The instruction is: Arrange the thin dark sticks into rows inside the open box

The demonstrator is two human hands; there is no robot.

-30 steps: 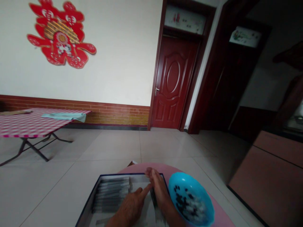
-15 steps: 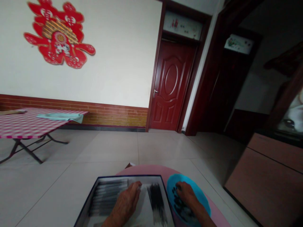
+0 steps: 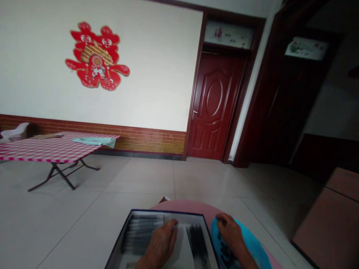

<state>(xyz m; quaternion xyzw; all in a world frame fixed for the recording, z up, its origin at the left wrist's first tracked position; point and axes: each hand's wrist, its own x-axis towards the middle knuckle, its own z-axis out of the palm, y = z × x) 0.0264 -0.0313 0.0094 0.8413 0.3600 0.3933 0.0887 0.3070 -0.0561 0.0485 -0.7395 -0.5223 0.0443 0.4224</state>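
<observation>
My left hand (image 3: pixel 160 243) is closed above the middle of a shallow white box (image 3: pixel 179 254) with a dark blue rim. A tiny pale, shiny bit shows at its fingertips, too blurred to name. My right hand (image 3: pixel 232 234) is over the rim of a blue basin (image 3: pixel 254 241), thumb and fingers pinched around what looks like a small dark piece (image 3: pixel 222 221). Several small black pieces (image 3: pixel 224 248) lie in the basin, partly hidden by that hand. In the box, dark thin sticks (image 3: pixel 196 239) lie bundled at the right, and clear-wrapped dark sticks (image 3: pixel 140 231) fill the left.
Box and basin rest on a round pink table (image 3: pixel 182 205). A folding table (image 3: pixel 56 149) with a red-and-white checked top stands at the left, a light green cloth (image 3: pixel 95 141) on it. A brownish cabinet (image 3: pixel 328 220) is at the right. A red door (image 3: pixel 214 104) is in the far wall.
The camera has turned left, so everything sits further right in view. My right hand has drawn up from among the black pieces toward the basin's near-left rim. My left hand stays over the box.
</observation>
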